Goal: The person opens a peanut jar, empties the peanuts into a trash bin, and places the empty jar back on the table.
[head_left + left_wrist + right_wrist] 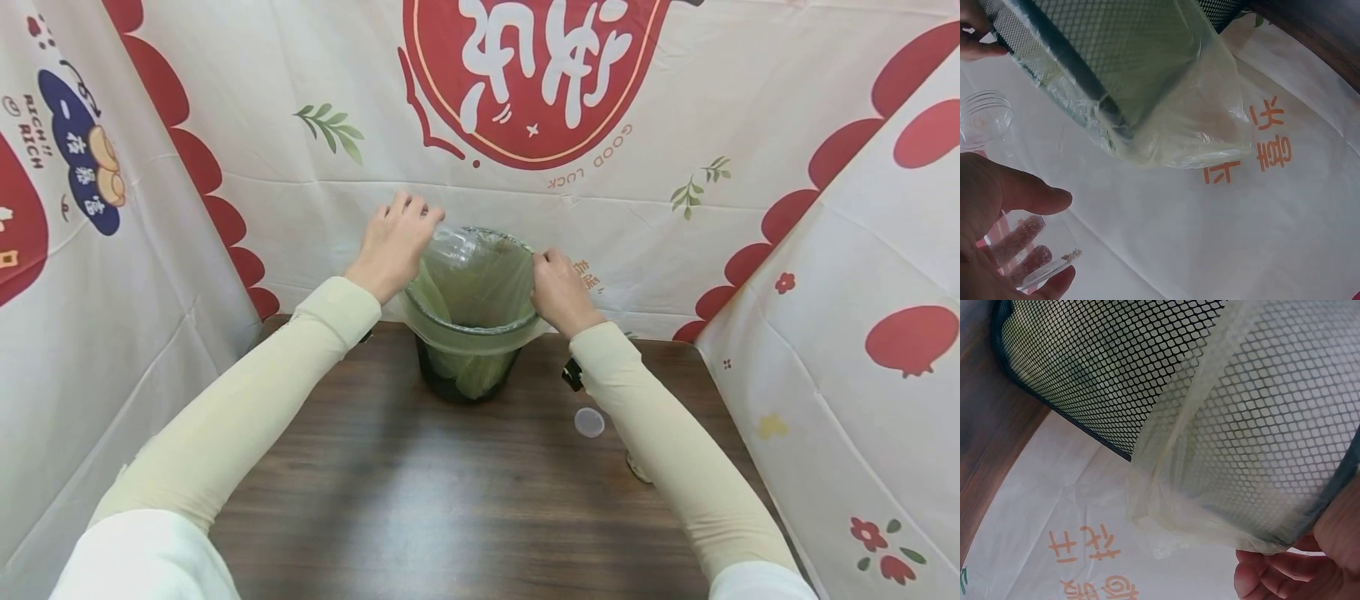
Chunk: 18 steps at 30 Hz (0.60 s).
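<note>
Your left hand (393, 242) holds a clear bottle (997, 206) over the far-left rim of the bin (468, 333), fingers curled round it. Your right hand (561, 292) pinches the bag (472, 287) at the right rim. The bin stands at the counter's (420, 483) far edge. A lid (589, 422) lies near your right forearm.

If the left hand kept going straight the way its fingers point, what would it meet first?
Probably the printed cloth backdrop behind the bin: the left hand, holding a clear jar, points away from the person past the bin's rim. Depth is unclear.
</note>
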Each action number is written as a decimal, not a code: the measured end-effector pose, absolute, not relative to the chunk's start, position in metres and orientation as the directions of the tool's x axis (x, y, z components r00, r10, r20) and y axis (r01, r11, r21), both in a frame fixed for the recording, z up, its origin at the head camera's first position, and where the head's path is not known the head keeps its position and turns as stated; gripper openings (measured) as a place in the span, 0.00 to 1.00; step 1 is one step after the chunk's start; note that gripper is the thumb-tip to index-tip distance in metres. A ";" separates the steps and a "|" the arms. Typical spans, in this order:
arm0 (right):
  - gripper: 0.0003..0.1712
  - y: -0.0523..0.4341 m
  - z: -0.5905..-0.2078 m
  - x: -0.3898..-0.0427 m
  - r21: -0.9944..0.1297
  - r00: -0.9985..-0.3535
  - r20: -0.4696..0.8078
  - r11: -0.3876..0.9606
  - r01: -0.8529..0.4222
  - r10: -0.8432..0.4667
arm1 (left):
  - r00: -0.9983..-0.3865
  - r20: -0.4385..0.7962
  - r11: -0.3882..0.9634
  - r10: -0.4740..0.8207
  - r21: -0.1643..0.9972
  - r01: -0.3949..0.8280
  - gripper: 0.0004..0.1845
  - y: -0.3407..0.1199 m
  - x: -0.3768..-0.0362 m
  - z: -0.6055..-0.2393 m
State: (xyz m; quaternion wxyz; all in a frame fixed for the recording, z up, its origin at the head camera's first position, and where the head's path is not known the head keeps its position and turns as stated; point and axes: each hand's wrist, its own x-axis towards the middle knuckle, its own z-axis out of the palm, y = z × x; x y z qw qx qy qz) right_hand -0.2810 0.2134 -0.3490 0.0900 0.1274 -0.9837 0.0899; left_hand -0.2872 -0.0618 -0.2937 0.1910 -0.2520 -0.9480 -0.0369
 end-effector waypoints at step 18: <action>0.29 0.215 -0.346 -0.286 -0.156 -0.950 0.186 0.947 -0.281 -0.252 | -0.756 0.455 0.865 0.471 -0.070 0.497 0.22 -0.056 -0.278 -0.286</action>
